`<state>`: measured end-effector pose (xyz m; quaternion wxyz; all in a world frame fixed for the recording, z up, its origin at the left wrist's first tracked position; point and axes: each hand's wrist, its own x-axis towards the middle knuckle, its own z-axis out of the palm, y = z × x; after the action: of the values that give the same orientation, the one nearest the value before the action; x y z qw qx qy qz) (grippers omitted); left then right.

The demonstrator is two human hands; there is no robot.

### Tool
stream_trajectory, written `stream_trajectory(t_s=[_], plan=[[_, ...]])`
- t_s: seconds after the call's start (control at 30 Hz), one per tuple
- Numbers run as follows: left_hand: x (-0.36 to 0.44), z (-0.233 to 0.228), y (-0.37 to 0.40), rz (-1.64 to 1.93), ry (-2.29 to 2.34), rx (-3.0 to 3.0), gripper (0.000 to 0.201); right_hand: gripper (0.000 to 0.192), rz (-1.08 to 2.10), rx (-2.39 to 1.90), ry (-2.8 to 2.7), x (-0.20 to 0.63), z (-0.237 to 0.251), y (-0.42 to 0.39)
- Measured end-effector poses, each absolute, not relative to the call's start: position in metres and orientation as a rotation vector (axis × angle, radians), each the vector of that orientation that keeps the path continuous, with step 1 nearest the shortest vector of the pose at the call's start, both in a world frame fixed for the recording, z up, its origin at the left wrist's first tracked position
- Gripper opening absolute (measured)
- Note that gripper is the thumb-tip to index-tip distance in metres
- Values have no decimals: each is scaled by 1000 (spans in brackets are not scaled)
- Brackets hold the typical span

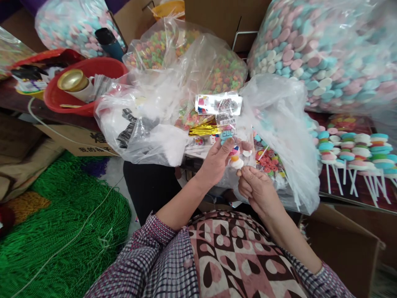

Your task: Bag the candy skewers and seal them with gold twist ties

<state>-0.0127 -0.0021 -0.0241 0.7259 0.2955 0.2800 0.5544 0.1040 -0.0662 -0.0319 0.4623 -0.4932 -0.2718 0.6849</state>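
Note:
My left hand (216, 161) is closed around a candy skewer (237, 160), a short stack of white, orange and blue-pink pieces. A clear printed wrapper (228, 120) with a barcode extends above the stack. My right hand (259, 186) pinches at the skewer's lower end, just under the white piece. What lies between its fingertips, stick or wrapper edge, is too small to make out. Just beyond my left hand lie a bundle of gold twist ties (203, 128) and a silvery printed packet (207, 104).
Finished-looking candy skewers (356, 151) with white sticks lie at the right. A plastic bag (279, 107) and red ring candies (269, 161) are by my right hand. Behind stand a big marshmallow bag (322, 49), a ring-candy bag (217, 66) and a red basin (108, 68).

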Motion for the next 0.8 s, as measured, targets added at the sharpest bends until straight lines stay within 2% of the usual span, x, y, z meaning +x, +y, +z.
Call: stream_trajectory(t_s=[0.37, 0.47, 0.67, 0.8], plan=[[-15, -26, -1, 1208, 604, 604, 35, 36, 1398, -1324, -834, 105, -44, -71], [-18, -24, -4, 1118, 585, 699, 43, 33, 1378, -1285, -770, 103, -46, -69], [-45, -4, 1, 1024, 439, 812, 73, 29, 1448, -1197, -696, 104, -40, -69], [-50, 14, 11, 1126, 355, 778, 67, 32, 1507, -1189, -691, 105, -41, -72]])
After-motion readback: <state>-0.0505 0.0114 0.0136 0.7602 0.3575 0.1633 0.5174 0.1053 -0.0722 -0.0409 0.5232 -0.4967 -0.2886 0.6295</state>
